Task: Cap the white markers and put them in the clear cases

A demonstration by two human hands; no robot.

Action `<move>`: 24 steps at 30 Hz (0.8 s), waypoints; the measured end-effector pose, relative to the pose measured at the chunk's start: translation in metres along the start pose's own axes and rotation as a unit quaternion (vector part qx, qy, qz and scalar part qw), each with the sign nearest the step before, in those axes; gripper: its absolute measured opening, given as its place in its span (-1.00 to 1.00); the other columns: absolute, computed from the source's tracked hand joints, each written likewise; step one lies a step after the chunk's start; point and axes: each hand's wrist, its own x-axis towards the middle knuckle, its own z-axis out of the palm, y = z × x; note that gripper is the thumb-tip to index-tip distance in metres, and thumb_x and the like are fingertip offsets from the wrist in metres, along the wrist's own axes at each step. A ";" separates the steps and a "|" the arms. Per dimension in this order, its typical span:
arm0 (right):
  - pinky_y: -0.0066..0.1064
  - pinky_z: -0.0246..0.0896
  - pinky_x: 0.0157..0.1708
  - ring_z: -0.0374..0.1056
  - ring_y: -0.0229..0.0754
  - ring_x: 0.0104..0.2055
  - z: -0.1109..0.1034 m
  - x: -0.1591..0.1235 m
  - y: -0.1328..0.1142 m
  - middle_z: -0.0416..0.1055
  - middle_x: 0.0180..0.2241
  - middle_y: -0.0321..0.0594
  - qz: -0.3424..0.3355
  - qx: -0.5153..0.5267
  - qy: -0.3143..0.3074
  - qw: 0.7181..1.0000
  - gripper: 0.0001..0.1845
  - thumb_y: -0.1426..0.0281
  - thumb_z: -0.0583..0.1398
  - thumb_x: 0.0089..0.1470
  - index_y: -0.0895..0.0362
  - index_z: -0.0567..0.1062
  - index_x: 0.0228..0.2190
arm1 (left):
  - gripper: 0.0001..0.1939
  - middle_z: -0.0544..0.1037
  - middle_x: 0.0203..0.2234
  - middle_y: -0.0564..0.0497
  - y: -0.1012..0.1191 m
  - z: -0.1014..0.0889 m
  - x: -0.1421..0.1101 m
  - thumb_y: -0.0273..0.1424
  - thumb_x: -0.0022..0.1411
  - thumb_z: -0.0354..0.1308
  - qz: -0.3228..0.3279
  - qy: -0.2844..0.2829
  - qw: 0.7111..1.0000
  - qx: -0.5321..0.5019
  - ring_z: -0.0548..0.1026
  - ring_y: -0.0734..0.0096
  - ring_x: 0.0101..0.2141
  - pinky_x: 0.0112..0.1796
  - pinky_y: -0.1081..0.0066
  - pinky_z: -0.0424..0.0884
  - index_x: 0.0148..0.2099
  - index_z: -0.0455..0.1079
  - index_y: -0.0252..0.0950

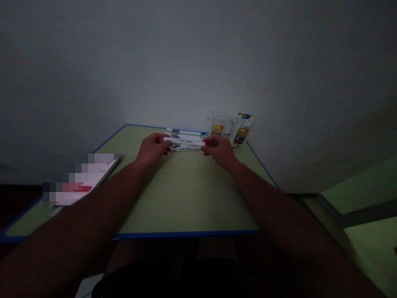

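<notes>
Two hands [151,149] [221,150], each grip pinching one end, slim white marker [185,141], clear boxy cases [240,134], greenish fine-grained tabletop [189,198]

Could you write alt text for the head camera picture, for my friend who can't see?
A person's left hand and right hand hold a white, pink-ended marker between them over a pale table edged in blue. More markers lie nearby; at the back right stand two clear cases, one holding colourful-capped markers.

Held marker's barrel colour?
White barrel with dark print; best seen in the head view.
</notes>
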 end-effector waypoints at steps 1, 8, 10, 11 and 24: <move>-0.34 0.45 -0.45 0.41 -0.25 -0.47 -0.002 0.001 0.003 0.50 -0.48 -0.30 0.002 -0.035 0.011 0.999 -0.75 0.37 0.43 -0.18 0.12 0.54 -0.39 | -0.78 0.54 -0.48 0.02 0.001 0.000 -0.001 -0.52 0.02 0.30 0.004 0.002 1.000 -0.029 0.48 0.45 -0.50 -0.44 0.44 0.40 -0.21 0.48 -0.32; -0.36 0.35 -0.38 0.41 -0.23 -0.44 0.000 -0.002 0.006 0.50 -0.51 -0.30 -0.010 -0.157 -0.013 0.988 -0.87 0.40 0.41 -0.13 0.10 0.60 -0.44 | -0.88 0.54 -0.48 0.01 0.001 0.003 -0.003 -0.46 0.01 0.33 0.017 -0.056 0.993 -0.106 0.48 0.44 -0.46 -0.37 0.40 0.44 -0.32 0.51 -0.32; -0.38 0.31 -0.39 0.39 -0.26 -0.46 0.002 -0.004 0.003 0.49 -0.54 -0.33 -0.012 -0.161 -0.028 0.987 -0.89 0.40 0.41 -0.14 0.10 0.61 -0.46 | -0.86 0.56 -0.47 0.00 -0.002 0.004 -0.003 -0.44 0.00 0.34 0.022 -0.068 0.992 -0.109 0.48 0.43 -0.45 -0.37 0.39 0.44 -0.32 0.53 -0.32; -0.39 0.30 -0.39 0.37 -0.27 -0.48 0.003 -0.005 0.002 0.48 -0.55 -0.34 -0.012 -0.161 -0.036 0.986 -0.89 0.40 0.41 -0.14 0.10 0.61 -0.47 | -0.85 0.56 -0.46 -0.01 -0.003 0.005 -0.003 -0.43 -0.01 0.35 0.025 -0.075 0.991 -0.112 0.48 0.42 -0.45 -0.37 0.39 0.44 -0.31 0.54 -0.33; -0.47 0.17 -0.56 0.29 -0.34 -0.60 0.006 -0.010 -0.007 0.42 -0.64 -0.33 0.004 -0.100 -0.080 0.992 -0.73 0.18 0.35 -0.01 0.14 0.56 -0.52 | -0.83 0.42 -0.62 0.09 0.003 0.007 -0.009 -0.31 0.13 0.28 0.062 -0.101 0.992 -0.035 0.28 0.53 -0.62 -0.56 0.46 0.20 -0.41 0.42 -0.29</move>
